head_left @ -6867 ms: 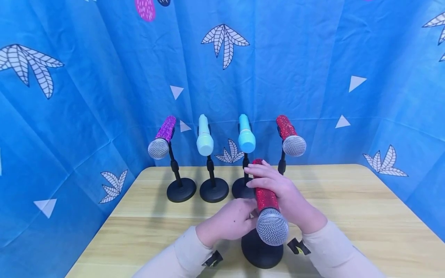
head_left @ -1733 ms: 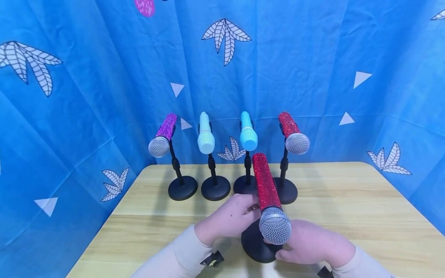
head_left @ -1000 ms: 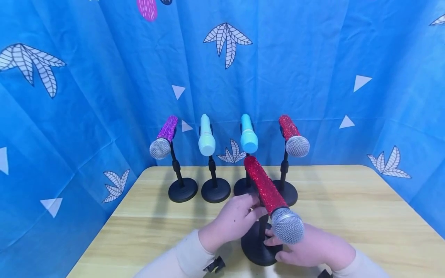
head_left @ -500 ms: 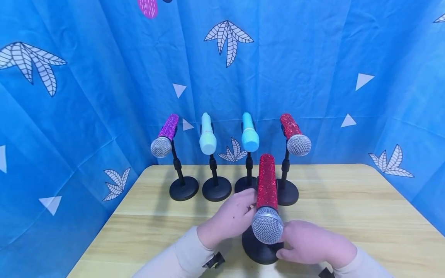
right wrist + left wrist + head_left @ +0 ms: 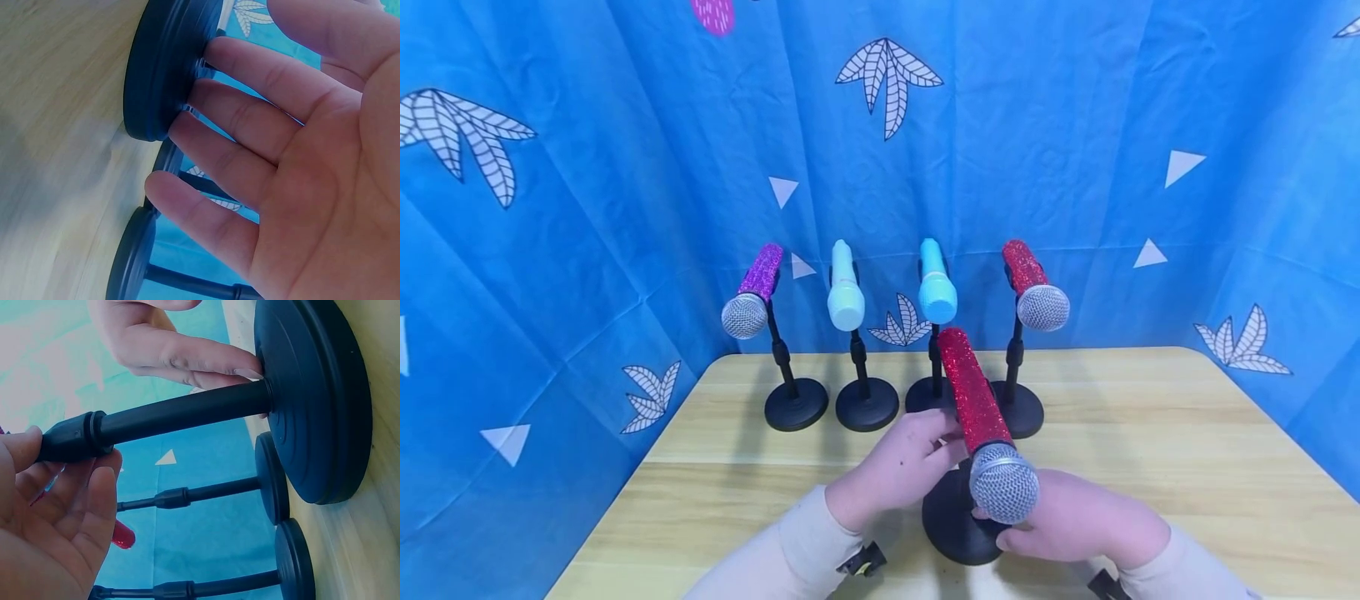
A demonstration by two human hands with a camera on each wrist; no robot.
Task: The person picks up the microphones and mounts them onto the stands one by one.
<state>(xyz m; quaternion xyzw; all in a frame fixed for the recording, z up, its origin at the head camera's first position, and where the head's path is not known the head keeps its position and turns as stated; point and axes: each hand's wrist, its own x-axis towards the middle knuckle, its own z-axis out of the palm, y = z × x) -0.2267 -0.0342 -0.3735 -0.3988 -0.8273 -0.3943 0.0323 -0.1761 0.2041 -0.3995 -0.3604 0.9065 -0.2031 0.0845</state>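
Observation:
A red glittery microphone (image 5: 972,396) with a silver mesh head sits tilted on a black desk stand (image 5: 951,521) at the front of the table. My left hand (image 5: 898,467) holds the collar (image 5: 78,437) partway up the stand's pole, thumb on one side and fingers on the other. Low on the right, my right hand (image 5: 1075,517) reaches in behind the mesh head. Its nearly straight fingers (image 5: 240,119) touch the top of the round base (image 5: 169,69). The mesh head hides part of that hand in the head view.
Behind stands a row of microphones on black stands: purple glitter (image 5: 760,271), pale green (image 5: 846,304), light blue (image 5: 937,296) and red glitter (image 5: 1024,265). The wooden table (image 5: 1150,433) has a blue patterned curtain (image 5: 1045,125) around its back and sides.
The right hand has gone from the microphone's body down to the stand's base. The front microphone swings sideways; since half a second ago its mesh head has turned to the right.

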